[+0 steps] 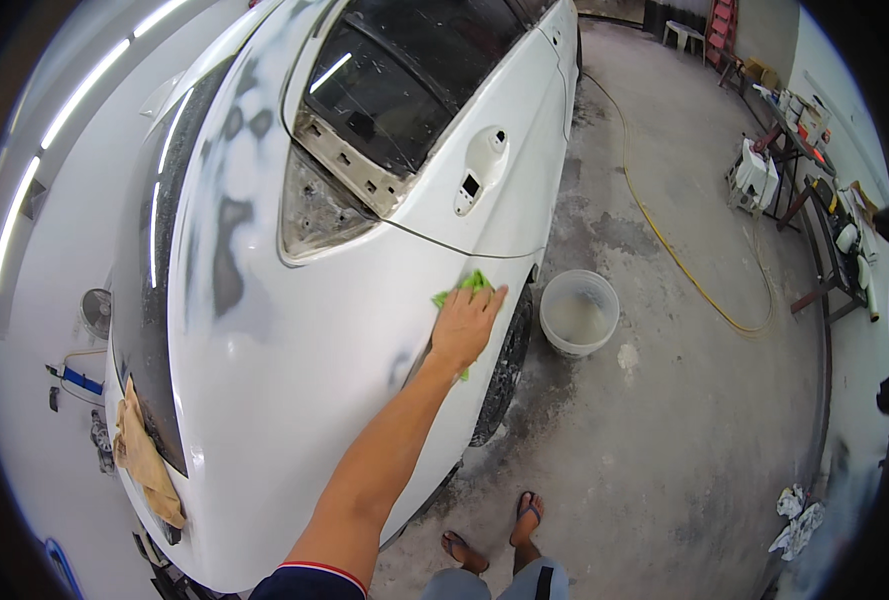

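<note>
navy sleeve (302,585), red-white trim (336,569) | grey shorts (458,586), black stripe (544,582) | dark flip-flops (528,509)

An auto body workshop, by the look of it: 1 white car (294,380) stands indoors, its paintwork blotched with grey patches (229,255), its door showing a bare handle recess (486,155). Around it are a stained concrete floor (664,400), a yellow hose (652,222), 1 bucket (576,345), a cluttered worktop (848,268) and strip lights (85,95).
</note>
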A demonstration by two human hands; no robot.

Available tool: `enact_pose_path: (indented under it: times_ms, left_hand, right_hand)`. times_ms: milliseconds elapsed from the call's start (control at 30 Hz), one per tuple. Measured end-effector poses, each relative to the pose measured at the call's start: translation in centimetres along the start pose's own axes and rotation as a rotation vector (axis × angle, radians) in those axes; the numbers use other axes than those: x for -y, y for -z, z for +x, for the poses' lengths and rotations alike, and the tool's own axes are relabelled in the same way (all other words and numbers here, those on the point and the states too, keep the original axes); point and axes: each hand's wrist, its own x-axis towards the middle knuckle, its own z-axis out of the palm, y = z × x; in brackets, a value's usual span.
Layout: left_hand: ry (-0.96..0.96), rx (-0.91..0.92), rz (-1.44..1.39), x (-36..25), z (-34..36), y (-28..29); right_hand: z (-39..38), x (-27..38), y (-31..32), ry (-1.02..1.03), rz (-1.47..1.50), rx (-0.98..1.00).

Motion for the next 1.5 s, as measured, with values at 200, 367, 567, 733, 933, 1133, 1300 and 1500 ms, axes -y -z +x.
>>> enact_pose_path:
  times_ms: [200,367,567,733,933,1133,1300,1500]
  left_hand:
    - [0.527,0.049,-0.744,-11.7,-14.3,-3.6]
    - [0.894,0.190,-0.844,-11.6,-22.3,5.3]
    - [0.627,-0.461,-0.203,1.3,-23.2,22.6]
    - [0.707,-0.220,0.462,5.1,-22.4,24.6]
    - [0.441,-0.017,0.391,2.6,-12.1,14.6]
    - [-0.327,0.310,0.324,7.2,4.2,10.9]
    - [-0.673,0.604,0.249,10.0,2.4,13.8]
    - [-0.676,0.667,0.103,8.0,-17.5,19.0]
  right_hand:
    - [-3.4,-0.3,-5.6,0.121,0.102,0.034]
    - [-4.6,9.6,-18.1,0.401,-0.376,-0.160]
    - [-4.6,22.1,-27.8,0.593,-0.149,0.131]
    - [-4.5,25.4,-28.3,0.637,-0.094,0.136]
    - [-4.6,19.9,-20.3,0.442,-0.248,0.145]
    - [-4.2,9.4,-7.9,0.797,-0.300,-0.322]
    - [-3.7,2.7,-3.3,0.223,-0.050,-0.136]
    - [-3.6,3.9,-10.0,0.098,-0.344,-0.233]
